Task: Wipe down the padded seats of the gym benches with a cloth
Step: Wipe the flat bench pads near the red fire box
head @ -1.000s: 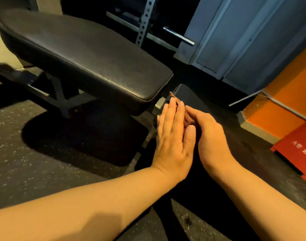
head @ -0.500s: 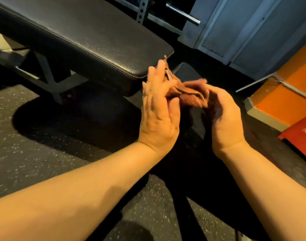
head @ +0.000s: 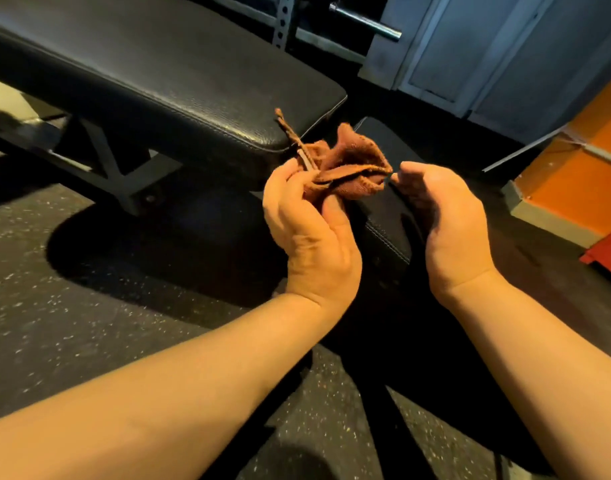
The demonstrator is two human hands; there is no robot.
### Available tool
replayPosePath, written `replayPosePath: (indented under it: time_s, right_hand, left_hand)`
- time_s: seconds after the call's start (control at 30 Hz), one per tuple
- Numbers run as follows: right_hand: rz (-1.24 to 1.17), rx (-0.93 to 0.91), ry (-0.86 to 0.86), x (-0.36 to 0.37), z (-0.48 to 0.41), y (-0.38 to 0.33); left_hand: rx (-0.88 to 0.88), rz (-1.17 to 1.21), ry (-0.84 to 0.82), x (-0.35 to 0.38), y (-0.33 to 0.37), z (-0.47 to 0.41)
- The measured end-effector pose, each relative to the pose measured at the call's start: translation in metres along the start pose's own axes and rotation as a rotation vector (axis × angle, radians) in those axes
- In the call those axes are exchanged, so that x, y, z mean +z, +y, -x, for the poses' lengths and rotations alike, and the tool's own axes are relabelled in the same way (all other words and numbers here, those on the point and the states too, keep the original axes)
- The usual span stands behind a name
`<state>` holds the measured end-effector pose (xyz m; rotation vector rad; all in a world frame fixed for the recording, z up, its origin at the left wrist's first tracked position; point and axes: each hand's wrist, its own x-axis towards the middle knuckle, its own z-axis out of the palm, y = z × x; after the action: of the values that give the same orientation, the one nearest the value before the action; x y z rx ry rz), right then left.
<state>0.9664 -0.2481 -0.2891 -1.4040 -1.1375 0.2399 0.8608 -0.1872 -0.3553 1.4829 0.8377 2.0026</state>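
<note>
A crumpled rust-brown cloth (head: 349,168) hangs in the air between my hands, above the small black seat pad (head: 389,233). My left hand (head: 311,233) grips the cloth's left part, thumb pressed against it. My right hand (head: 446,216) has curled fingers, and its fingertips pinch the cloth's right edge. The long black padded bench (head: 179,67) lies just behind and to the left of the cloth, its near corner close to my left fingers. Most of the seat pad is hidden under my hands and forearms.
The bench's dark metal frame (head: 113,171) stands on speckled rubber flooring (head: 72,306). A perforated rack upright (head: 284,22) and a steel bar end (head: 366,24) are behind the bench. Grey doors (head: 487,46), an orange wall (head: 581,181) and a red object (head: 609,258) are at the right.
Both hands lifted the cloth off the seat pad and drew apart. The cloth has opened out from between the pressed palms into a loose bunch held mostly by my left hand.
</note>
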Motion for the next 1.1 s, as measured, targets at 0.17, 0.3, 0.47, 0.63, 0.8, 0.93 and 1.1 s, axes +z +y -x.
replayPosePath:
  time_s: [0.17, 0.3, 0.47, 0.63, 0.8, 0.93, 1.1]
  right_hand:
    - [0.028, -0.012, -0.009, 0.002, 0.003, -0.003]
    - [0.067, -0.013, -0.021, 0.003, 0.004, -0.004]
    - [0.105, -0.009, -0.031, 0.005, 0.004, -0.006]
    - [0.111, 0.0, -0.022, 0.007, 0.005, -0.007]
    - [0.105, 0.009, -0.014, 0.009, 0.003, -0.008]
    - [0.11, 0.013, 0.001, 0.009, 0.001, -0.006]
    - [0.082, 0.026, 0.004, 0.006, 0.004, -0.007]
  left_hand:
    - [-0.134, -0.158, -0.105, -0.008, 0.004, 0.036]
    - [-0.236, -0.19, 0.092, -0.001, 0.006, -0.005]
    - [-0.281, -0.145, 0.045, -0.004, 0.018, 0.009]
    - [-0.292, -0.107, -0.055, -0.016, 0.029, 0.025]
    - [-0.433, -0.092, 0.057, -0.005, 0.023, -0.021]
    - [-0.379, -0.171, 0.049, -0.002, 0.037, 0.001]
    - [-0.172, -0.152, -0.293, -0.023, 0.034, 0.056]
